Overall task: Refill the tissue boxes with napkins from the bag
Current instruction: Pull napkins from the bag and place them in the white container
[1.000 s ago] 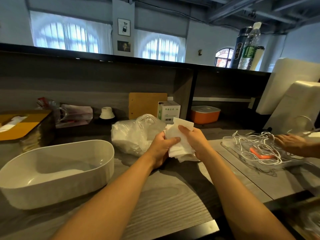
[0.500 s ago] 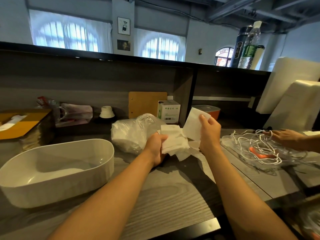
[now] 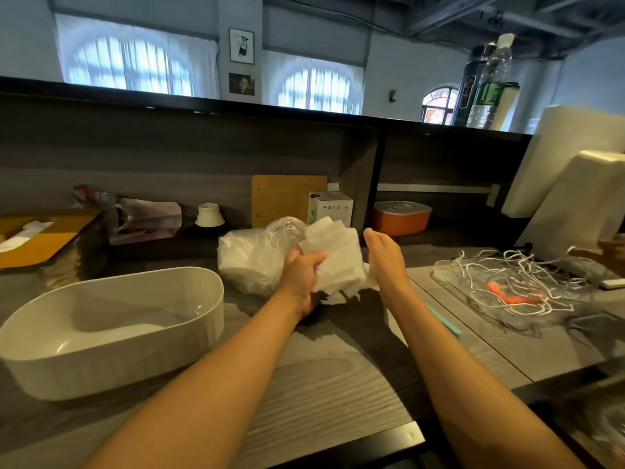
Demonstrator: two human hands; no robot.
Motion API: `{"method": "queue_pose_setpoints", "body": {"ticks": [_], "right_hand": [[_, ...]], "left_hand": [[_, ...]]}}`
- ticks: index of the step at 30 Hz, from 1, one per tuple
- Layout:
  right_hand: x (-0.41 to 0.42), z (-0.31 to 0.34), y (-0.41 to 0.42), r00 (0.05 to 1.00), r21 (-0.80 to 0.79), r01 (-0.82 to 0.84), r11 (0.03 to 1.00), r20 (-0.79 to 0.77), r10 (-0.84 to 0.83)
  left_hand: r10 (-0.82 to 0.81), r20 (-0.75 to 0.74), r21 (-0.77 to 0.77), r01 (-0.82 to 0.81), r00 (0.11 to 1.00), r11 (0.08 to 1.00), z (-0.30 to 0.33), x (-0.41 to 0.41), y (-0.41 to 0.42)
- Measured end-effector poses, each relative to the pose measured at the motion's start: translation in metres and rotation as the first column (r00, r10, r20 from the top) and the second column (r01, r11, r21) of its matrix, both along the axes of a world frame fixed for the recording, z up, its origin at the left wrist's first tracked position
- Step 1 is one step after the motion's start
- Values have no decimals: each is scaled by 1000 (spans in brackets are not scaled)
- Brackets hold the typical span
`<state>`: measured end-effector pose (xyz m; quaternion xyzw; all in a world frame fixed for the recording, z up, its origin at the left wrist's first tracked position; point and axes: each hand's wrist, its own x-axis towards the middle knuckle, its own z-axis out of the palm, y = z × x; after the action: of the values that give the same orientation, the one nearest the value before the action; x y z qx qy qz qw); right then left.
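Observation:
My left hand [image 3: 302, 278] grips a stack of white napkins [image 3: 338, 257] above the grey counter. Just right of the stack is my right hand [image 3: 384, 257], fingers extended along its side and holding nothing. Behind the napkins lies the clear plastic bag [image 3: 255, 257] with more napkins inside. An open white oval tissue box [image 3: 111, 328] stands at the left with a low layer of napkins in it. A second tissue box with a yellow-brown lid [image 3: 44, 236] sits at the far left, a napkin poking from its slot.
A clear tray of tangled white cables [image 3: 507, 282] with an orange item lies at the right, and another person's hand [image 3: 608, 253] reaches over it. An orange container [image 3: 402, 216], small carton [image 3: 329, 206], clipboard [image 3: 287, 198] and white cup [image 3: 209, 214] line the back shelf.
My right hand lifted one napkin away from the stack, then came back beside the stack with that napkin no longer in its fingers. The left hand kept its hold.

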<state>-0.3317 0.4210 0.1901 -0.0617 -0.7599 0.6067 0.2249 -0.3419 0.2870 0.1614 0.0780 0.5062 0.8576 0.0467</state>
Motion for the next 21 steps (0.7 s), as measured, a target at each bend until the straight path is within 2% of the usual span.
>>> {"method": "queue_pose_setpoints", "body": {"ticks": [2, 4, 7, 9, 13, 18, 21], "right_hand": [[1, 3, 2, 992, -179, 6, 984, 124, 17], [5, 1, 6, 967, -335, -48, 941, 219, 127], [11, 3, 13, 929, -565, -193, 802, 157, 335], [15, 8, 12, 926, -544, -249, 801, 108, 361], [13, 10, 10, 975, -410, -170, 896, 62, 213], [13, 9, 14, 991, -443, -128, 888, -88, 98], [14, 10, 22, 974, -502, -162, 850, -219, 56]], "left_hand": [[-13, 19, 81, 11, 1000, 997, 0, -2, -7], [-75, 15, 116, 73, 997, 991, -1, -2, -11], [-175, 0, 95, 174, 985, 980, 3, 7, -9], [-202, -25, 55, 203, 979, 978, 6, 11, -7], [-206, -38, -42, 204, 978, 978, 4, 8, -6], [-213, -13, -136, 210, 977, 968, 3, 7, 0], [-148, 55, -51, 151, 987, 987, 3, 3, 0]]}}
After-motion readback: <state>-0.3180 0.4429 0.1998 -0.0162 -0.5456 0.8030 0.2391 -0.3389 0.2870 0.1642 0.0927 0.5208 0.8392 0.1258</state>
